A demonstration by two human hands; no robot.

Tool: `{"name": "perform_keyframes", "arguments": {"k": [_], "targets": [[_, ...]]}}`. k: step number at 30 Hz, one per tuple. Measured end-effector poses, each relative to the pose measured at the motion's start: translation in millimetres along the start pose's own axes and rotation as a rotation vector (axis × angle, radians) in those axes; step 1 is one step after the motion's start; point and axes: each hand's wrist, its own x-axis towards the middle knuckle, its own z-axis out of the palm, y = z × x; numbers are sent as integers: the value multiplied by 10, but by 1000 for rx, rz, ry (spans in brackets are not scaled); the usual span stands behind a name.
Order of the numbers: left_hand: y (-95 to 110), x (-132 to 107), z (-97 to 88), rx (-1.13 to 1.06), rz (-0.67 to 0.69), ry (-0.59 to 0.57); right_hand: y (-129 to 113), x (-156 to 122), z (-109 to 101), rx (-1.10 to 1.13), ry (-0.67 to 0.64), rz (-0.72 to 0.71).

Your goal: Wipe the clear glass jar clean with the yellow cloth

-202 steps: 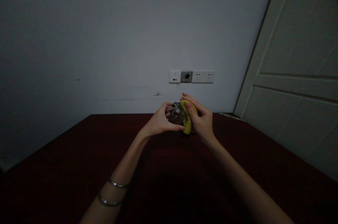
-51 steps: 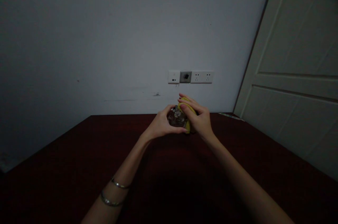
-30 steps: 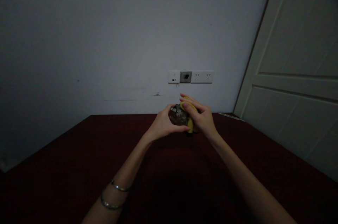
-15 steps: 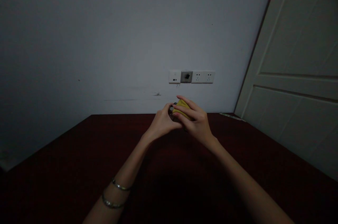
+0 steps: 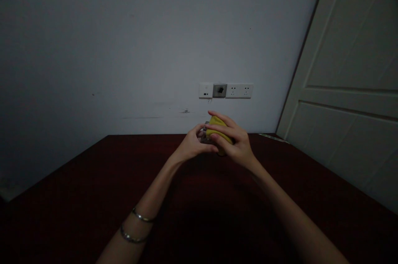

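Note:
My left hand (image 5: 190, 144) is closed around a clear, glass-like object (image 5: 205, 139), thumb underneath and fingers on the far side. Most of that object is hidden, so its exact kind cannot be made out. Pressed against its right side is a yellow cloth (image 5: 217, 121), gripped by my right hand (image 5: 239, 138) with the fingers spread over it. Both hands meet above the far part of the dark red table (image 5: 139, 172).
Behind the table stands a pale wall with white sockets (image 5: 239, 91) and a grey wall plate (image 5: 219, 90). A panelled white door (image 5: 348, 102) borders the right side. A thin strip (image 5: 273, 137) lies at the table's back right corner.
My right hand and the yellow cloth have shifted slightly right and turned, so more of the clear object shows between the hands. My left hand has barely moved.

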Motion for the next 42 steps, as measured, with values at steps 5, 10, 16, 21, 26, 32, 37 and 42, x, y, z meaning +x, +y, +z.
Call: {"name": "perform_keyframes", "arguments": {"k": [5,10,16,21,26,32,37,42], "targets": [[-17,12,6,-108,-36,2,25,26,30,45,138,120],[12,24,16,-88,2,46,15,27,-75,26,-54,-10],[-1,30,-14,-94,46,1,-23,21,-74,71,-71,-21],[55,7,-6,-67,57,-33,70,22,-11,182,95,147],[140,-10,52,-28,49,2,106,11,-66,201,81,109],[123,17,41,0,68,86,-46,2,-31,118,-28,-20],[108,22,13,34,61,60,-12,21,82,167,132,138],[109,11,18,45,38,25,99,41,84,266,192,418]]}}
